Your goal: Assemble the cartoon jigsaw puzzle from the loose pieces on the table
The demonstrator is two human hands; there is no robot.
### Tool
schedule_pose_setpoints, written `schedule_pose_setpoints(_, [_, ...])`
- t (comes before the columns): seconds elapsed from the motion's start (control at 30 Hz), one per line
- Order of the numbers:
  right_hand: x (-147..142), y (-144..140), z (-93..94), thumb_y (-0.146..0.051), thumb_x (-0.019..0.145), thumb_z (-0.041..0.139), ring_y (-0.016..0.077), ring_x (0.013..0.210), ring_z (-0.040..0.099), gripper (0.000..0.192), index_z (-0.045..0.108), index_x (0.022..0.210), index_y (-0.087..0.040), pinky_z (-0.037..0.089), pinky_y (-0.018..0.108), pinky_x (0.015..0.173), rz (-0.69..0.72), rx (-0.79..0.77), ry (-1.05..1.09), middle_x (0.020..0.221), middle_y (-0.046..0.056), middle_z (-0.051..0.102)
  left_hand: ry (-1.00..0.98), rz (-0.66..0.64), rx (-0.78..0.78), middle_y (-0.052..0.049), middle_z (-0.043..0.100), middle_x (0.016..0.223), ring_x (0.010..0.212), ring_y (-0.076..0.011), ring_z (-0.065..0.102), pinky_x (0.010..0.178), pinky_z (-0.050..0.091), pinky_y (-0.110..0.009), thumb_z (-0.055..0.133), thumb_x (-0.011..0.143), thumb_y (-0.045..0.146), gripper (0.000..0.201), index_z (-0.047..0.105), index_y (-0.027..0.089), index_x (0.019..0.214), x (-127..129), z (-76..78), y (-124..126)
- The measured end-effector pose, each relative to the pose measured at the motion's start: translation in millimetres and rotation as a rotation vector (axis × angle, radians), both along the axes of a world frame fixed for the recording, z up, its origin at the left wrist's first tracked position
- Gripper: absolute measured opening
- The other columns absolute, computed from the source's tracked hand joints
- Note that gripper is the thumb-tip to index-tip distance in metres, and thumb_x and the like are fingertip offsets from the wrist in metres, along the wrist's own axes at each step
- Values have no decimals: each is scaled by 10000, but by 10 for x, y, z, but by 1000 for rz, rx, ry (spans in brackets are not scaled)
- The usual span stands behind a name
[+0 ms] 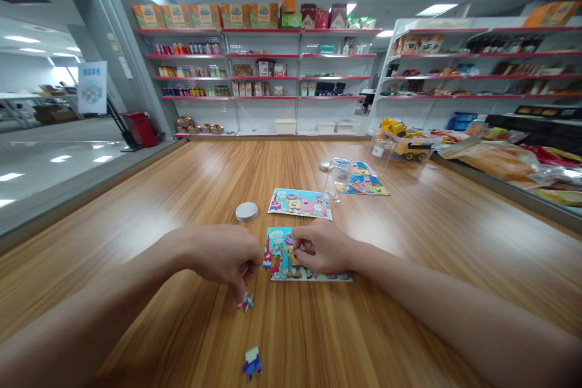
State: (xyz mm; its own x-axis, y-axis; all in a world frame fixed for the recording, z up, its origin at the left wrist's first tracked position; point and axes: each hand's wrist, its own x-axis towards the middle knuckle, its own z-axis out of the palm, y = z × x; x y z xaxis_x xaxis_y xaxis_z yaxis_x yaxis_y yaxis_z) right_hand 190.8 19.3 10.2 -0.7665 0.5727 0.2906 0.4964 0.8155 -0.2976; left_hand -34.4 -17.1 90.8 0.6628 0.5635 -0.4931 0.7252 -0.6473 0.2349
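Nearest you, a loose blue jigsaw piece [251, 363] lies alone on the wooden table [409, 242], well short of both hands. Just beyond it, your left hand [222, 254] is curled almost closed, fingertips pinched down onto a small blue-and-pink puzzle piece [246, 302] that touches the tabletop. Whether the piece is lifted at all you cannot tell from here.

Your right hand [321, 247] rests on the partly built cartoon jigsaw [291, 260], fingers bent and drawn close together, pressing on its upper middle; the hand covers the right part of the picture. The jigsaw lies flat between your two hands, just right of the left one.

Farther off, a round silver lid [246, 211] sits to the left, and a cartoon reference card [301, 204] lies flat beside it on the right. Behind that stands a clear plastic jar [340, 174] on the corner of a second cartoon picture [367, 182], with a clear bin holding a yellow toy truck [402, 136] farther right.

At the back, red-edged store shelves [259, 79] carry boxes and bottles; their labels are too small to read.
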Motion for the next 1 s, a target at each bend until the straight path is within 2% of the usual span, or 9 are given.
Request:
schedule_pose_setpoints(0.1, [-2, 4, -7, -188, 716, 576, 104, 477, 472, 39, 613, 717, -175, 283, 207, 502, -3, 8, 3, 522, -26, 570, 17, -8, 72, 25, 663, 639, 566, -125, 558, 448, 269, -220, 812, 670, 309, 182, 681, 187, 709, -2, -14, 11])
schedule_pose_setpoints(0.27, [-8, 3, -9, -198, 728, 568, 98, 463, 459, 50, 611, 716, -175, 280, 206, 500, -5, 22, 2, 510, -29, 563, 18, -44, 58, 20, 686, 669, 566, -133, 566, 448, 284, -225, 809, 669, 339, 194, 692, 192, 720, 45, -87, -8])
schedule_pose_setpoints(0.43, [-7, 6, -16, -184, 713, 576, 93, 462, 450, 35, 603, 696, -170, 269, 202, 490, 4, 11, 37, 517, -33, 561, -17, -56, 121, -12, 688, 670, 562, -143, 574, 457, 277, -235, 677, 811, 382, 209, 709, 191, 733, 42, -121, -23])
schedule_pose_setpoints(0.57, [-5, 8, -16, -172, 698, 583, 94, 466, 455, 29, 611, 705, -171, 275, 201, 495, 13, -5, 51, 517, -36, 558, -18, -40, 205, -6, 687, 676, 581, -152, 583, 468, 276, -238, 733, 755, 408, 212, 707, 197, 762, 27, -77, -22])
schedule_pose_setpoints(0.7, [-3, 7, -9, -180, 702, 586, 97, 471, 461, 34, 617, 716, -175, 280, 204, 502, -4, -1, 38, 512, -37, 554, 40, -92, 218, -30, 688, 661, 536, -165, 558, 439, 249, -251, 741, 727, 477, 286, 725, 194, 764, 155, -4, -200])
schedule_pose_setpoints(0.8, [0, 13, -20, -199, 718, 583, 96, 466, 448, 41, 616, 720, -175, 271, 206, 494, -4, 4, 31, 516, -36, 554, 192, -29, 240, -81, 674, 599, 459, -176, 528, 413, 220, -271, 696, 746, 547, 400, 748, 152, 715, 335, 33, -456])
schedule_pose_setpoints(0.87, [3, 19, -31, -206, 722, 583, 96, 470, 451, 45, 615, 714, -174, 270, 207, 495, 0, 7, 30, 517, -35, 553, 233, -32, 196, -92, 677, 594, 454, -182, 538, 402, 213, -275, 700, 757, 519, 385, 753, 141, 706, 425, 34, -580])
schedule_pose_setpoints(0.93, [5, 20, -36, -206, 724, 583, 96, 472, 456, 46, 617, 719, -174, 271, 205, 496, 1, 4, 30, 514, -36, 551, 239, -26, 189, -96, 676, 591, 459, -192, 550, 398, 212, -276, 698, 764, 507, 379, 752, 137, 701, 447, 17, -599])
schedule_pose_setpoints(1.0, [6, 13, -28, -205, 726, 583, 96, 470, 457, 50, 622, 728, -174, 271, 204, 496, -2, -1, 28, 518, -35, 558, 207, -13, 232, -96, 673, 596, 483, -203, 566, 410, 227, -274, 695, 774, 495, 368, 745, 137, 701, 392, -1, -512])
